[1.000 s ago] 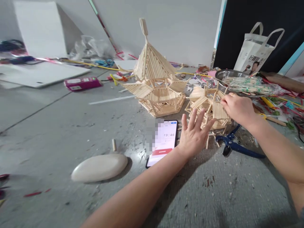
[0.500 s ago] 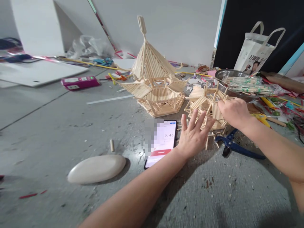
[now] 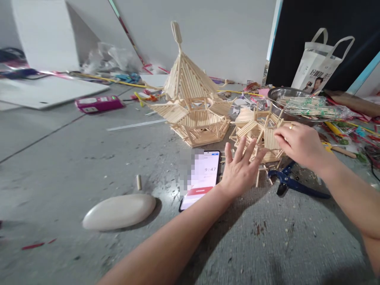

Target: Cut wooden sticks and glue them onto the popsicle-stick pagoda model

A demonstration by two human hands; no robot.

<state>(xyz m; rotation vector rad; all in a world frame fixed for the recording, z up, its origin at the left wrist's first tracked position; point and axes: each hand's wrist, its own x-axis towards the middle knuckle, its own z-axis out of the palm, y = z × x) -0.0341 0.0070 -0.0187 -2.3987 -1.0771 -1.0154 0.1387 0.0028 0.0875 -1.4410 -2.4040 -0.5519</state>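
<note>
A small wooden-stick model (image 3: 271,138) with slatted roof panels stands on the grey floor. Spread wide, the fingers of my left hand (image 3: 240,170) reach in front of its lower left side and hide part of it; no object shows in that hand. My right hand (image 3: 301,144) is at the model's right side, fingers curled together beside a slatted panel. Anything between those fingertips is hidden. Directly behind and left rises a larger stick pavilion (image 3: 192,83) with a pointed roof. Blue-handled cutters (image 3: 297,188) lie below my right hand.
A phone (image 3: 204,178) showing a timer lies left of my left hand. On the left floor are a smooth white oval object (image 3: 120,211), a short stick (image 3: 139,182) and a purple power strip (image 3: 99,104). A metal bowl (image 3: 274,93) with bagged sticks stands behind right.
My right hand has shifted slightly right and turned, its fingertips drawing back from the small model's panel. My left hand stays nearly in place. The phone timer has advanced.
</note>
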